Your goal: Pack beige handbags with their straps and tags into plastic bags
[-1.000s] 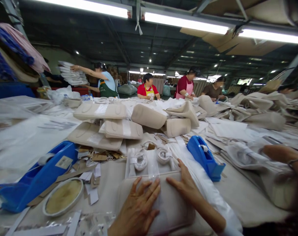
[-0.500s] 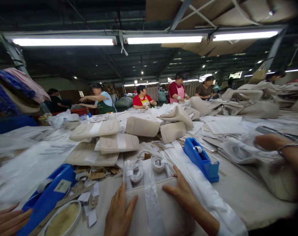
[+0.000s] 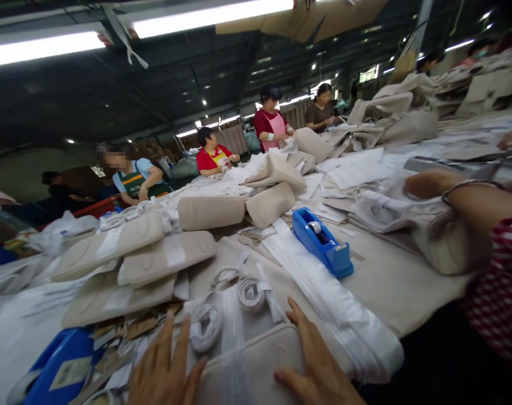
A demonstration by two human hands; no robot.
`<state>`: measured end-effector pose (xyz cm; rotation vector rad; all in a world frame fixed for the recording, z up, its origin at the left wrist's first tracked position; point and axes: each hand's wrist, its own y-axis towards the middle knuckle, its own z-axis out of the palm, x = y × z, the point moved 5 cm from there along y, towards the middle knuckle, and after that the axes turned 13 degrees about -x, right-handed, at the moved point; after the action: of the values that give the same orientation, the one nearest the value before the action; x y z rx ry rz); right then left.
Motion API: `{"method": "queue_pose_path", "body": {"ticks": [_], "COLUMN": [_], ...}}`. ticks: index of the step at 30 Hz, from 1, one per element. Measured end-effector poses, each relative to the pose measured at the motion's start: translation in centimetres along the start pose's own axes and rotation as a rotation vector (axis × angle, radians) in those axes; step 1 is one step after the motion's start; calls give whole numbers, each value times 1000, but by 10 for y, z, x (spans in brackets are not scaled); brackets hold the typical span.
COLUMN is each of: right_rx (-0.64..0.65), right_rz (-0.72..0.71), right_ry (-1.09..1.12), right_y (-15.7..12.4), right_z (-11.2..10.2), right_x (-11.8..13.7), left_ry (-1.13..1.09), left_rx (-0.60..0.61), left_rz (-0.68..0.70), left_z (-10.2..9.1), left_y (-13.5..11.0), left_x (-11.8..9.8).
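Observation:
A beige bag point(image 3: 260, 360) with a white wrapped strip down its middle lies in front of me at the bottom of the view. Two wrapped strap coils point(image 3: 251, 295) rest at its far end. My left hand point(image 3: 165, 363) is at the bag's left side, fingers spread. On the other side, my right hand point(image 3: 317, 363) has its thumb over the bag and its fingers stretched along the edge. Both hands are open, and neither is closed around anything. How firmly they press on the bag I cannot tell.
Blue tape dispensers stand to the right point(image 3: 323, 244) and lower left point(image 3: 59, 365). Beyond are stacked beige bags point(image 3: 169, 259) and a folded white sheet point(image 3: 336, 315). A neighbour's arm point(image 3: 462, 194) reaches into a bag point(image 3: 429, 236) at right. Several people work behind the pile.
The view has tilted and shifted to the right. My hands stay beside the bag, with the left fingers spread wider. The hand at the far lower left is out of view.

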<state>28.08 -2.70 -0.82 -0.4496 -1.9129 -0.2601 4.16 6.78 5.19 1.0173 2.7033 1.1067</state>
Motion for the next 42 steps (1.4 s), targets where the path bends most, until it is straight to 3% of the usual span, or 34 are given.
{"method": "queue_pose_path", "body": {"ticks": [3,5,7,9,12,16,23,30,36,42], "right_rx": [-47,-59,-32,15,72,175,249,257,179,72], "right_rz": [-2,69,175,278,404,573,484,546,342,294], "right_ry": [83,163,273,424,601,735,593,591,576,439], "right_y": [-9,-17,-26,-33,-36,-29,-5,4,16,36], "right_z": [-13,-23,-30,-31,-25,-15,-17,8,1,1], "right_x": [-19,-37,-55,-70,-85,-91,-80,-97,-63,-25], "left_ry": [-217,-404,-523,-568,-558,-579,-643,-657,-693,-751], "left_rx": [-53,-26,98,232,334,299,255,271,283,279], "left_rz": [246,392,497,547,554,528,473,398,510,544], "left_z": [-4,5,21,37,53,57,54,54,48,48], "left_y": [67,98,114,118,115,109,113,112,113,107], "left_x": [-49,-84,-109,-122,-123,-119,-118,-113,-115,-121]}}
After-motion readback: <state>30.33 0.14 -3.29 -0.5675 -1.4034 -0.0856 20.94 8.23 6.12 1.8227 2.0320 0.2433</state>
